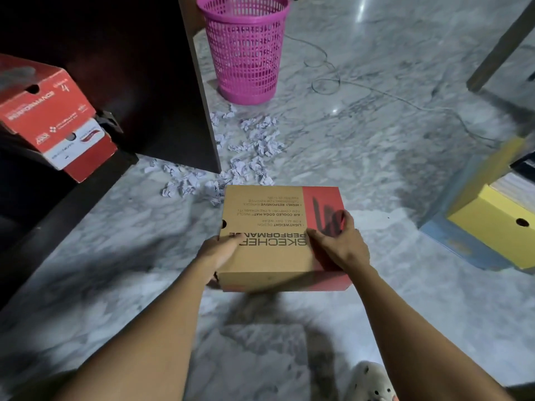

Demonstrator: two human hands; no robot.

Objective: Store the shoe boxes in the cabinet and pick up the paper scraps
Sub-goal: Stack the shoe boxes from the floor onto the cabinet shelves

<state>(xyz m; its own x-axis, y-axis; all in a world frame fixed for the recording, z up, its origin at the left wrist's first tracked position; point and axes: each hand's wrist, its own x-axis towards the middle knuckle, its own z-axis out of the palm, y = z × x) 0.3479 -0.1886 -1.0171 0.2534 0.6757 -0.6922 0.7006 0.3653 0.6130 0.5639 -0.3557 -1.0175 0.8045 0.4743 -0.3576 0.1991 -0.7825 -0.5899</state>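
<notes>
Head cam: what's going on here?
A person grips a brown shoe box with both hands: the left hand at its left edge, the right hand on its red end. A red shoe box already sits in the dark cabinet on the left. Crumpled paper scraps still lie on the floor in front of the pink basket. A yellow box waits on the right.
</notes>
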